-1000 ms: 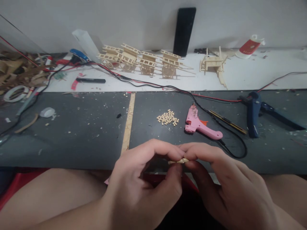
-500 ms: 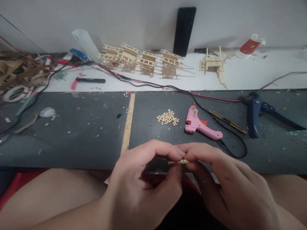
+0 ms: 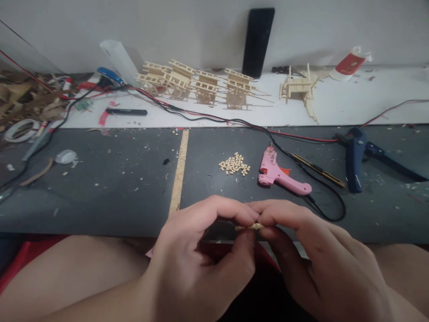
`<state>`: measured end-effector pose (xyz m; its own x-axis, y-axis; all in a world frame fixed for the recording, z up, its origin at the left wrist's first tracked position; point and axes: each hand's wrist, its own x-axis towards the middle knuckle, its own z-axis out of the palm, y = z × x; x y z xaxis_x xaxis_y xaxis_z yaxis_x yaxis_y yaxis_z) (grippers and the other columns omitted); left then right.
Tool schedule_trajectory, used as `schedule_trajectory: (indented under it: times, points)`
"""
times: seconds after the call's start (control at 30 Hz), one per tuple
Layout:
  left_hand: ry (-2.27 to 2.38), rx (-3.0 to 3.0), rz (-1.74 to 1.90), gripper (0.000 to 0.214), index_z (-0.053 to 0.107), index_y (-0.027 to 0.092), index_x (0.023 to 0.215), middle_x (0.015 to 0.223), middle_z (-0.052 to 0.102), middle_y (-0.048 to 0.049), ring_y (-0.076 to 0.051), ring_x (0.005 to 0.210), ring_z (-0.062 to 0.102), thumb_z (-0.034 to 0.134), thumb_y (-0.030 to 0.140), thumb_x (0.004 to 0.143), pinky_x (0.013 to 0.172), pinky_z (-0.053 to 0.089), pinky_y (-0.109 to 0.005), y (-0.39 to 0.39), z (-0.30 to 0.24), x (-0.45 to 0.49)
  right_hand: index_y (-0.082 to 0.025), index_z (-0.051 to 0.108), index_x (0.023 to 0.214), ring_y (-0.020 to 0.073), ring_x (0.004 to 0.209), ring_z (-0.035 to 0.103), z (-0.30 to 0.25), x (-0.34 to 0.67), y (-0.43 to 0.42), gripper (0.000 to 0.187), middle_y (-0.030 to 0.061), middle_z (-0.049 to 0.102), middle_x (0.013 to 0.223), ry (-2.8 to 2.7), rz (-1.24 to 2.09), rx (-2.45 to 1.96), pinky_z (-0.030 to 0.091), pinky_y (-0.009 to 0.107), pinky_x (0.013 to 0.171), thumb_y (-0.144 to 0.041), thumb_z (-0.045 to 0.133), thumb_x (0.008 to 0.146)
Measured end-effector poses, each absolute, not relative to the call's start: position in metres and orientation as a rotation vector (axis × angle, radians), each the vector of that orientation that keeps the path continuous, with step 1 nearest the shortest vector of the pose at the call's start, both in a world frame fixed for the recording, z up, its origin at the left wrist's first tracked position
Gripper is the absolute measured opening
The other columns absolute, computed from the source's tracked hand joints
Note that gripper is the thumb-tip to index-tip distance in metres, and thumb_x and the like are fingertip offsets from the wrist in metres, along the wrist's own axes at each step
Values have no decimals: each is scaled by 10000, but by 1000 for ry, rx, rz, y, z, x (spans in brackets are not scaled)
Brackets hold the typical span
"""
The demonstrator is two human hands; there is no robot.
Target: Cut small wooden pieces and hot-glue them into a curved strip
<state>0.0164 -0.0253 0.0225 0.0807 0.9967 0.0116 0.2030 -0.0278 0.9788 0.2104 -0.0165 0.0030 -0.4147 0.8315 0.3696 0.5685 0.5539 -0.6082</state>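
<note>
Thin pale wood sliver (image 3: 250,227) | left hand (image 3: 197,264), right hand (image 3: 318,259): both pinching it | tiny wood blocks (image 3: 234,163) beside pink glue gun (image 3: 281,176)

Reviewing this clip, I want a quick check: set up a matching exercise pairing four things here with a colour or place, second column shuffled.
Things:
1. hot glue gun
2. small wooden blocks
3. red-and-white tube
4. small wooden piece

Colours or places:
A. on the dark mat, left of the hot glue gun
B. pinched between the left hand and right hand
C. pink
D. at the back of the white board

Pairs: 1-C, 2-A, 3-D, 4-B
</note>
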Motion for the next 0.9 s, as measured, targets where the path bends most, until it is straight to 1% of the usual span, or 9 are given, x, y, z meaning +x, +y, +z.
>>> schedule_trajectory:
  times: [0.2, 0.3, 0.43, 0.63, 0.73, 0.9]
  points:
    - [1301, 1416, 1053, 281, 768, 257, 965, 951, 872, 100, -90, 814, 873, 728, -8, 879, 772, 673, -73, -24, 25, 17, -272, 599, 1108, 90, 852, 799, 5, 210, -15, 173, -24, 831, 1023, -2134, 554, -1124, 634, 126, 847, -115, 536, 1070]
    - [1289, 1411, 1050, 290, 767, 255, 956, 950, 874, 106, -78, 771, 861, 712, -19, 876, 721, 665, -62, -23, 26, 17, -277, 590, 1090, 87, 829, 785, 6, 212, -16, 172, -30, 821, 1006, -2137, 564, -1118, 630, 127, 833, -119, 524, 1077]
    - [1309, 1418, 1054, 270, 778, 249, 940, 935, 879, 100, -93, 796, 871, 721, -4, 863, 740, 675, -75, -23, 26, 17, -277, 590, 1090, 96, 840, 787, 5, 213, -17, 151, -28, 822, 1005, -2138, 558, -1130, 632, 142, 830, -139, 527, 1093]
    - [1294, 1366, 1019, 272, 773, 236, 935, 927, 884, 77, -106, 708, 860, 706, -16, 858, 639, 669, -86, -22, 27, 18, -285, 575, 1044, 106, 774, 774, 5, 210, -17, 174, -35, 811, 953, -2141, 572, -1136, 643, 157, 774, -122, 526, 1081]
    - [1277, 1299, 992, 249, 764, 227, 931, 907, 883, 52, -124, 671, 852, 715, -7, 859, 604, 673, -113, -22, 28, 18, -284, 580, 1066, 113, 784, 791, 6, 208, -16, 171, -27, 823, 965, -2142, 570, -1132, 657, 161, 787, -117, 543, 1068]
    - [1261, 1255, 981, 206, 752, 236, 963, 905, 877, 32, -129, 667, 833, 727, 40, 903, 603, 668, -144, -23, 28, 16, -272, 610, 1176, 127, 878, 834, 9, 211, -18, 191, 2, 855, 1077, -2139, 539, -1127, 676, 166, 847, -124, 546, 1075]
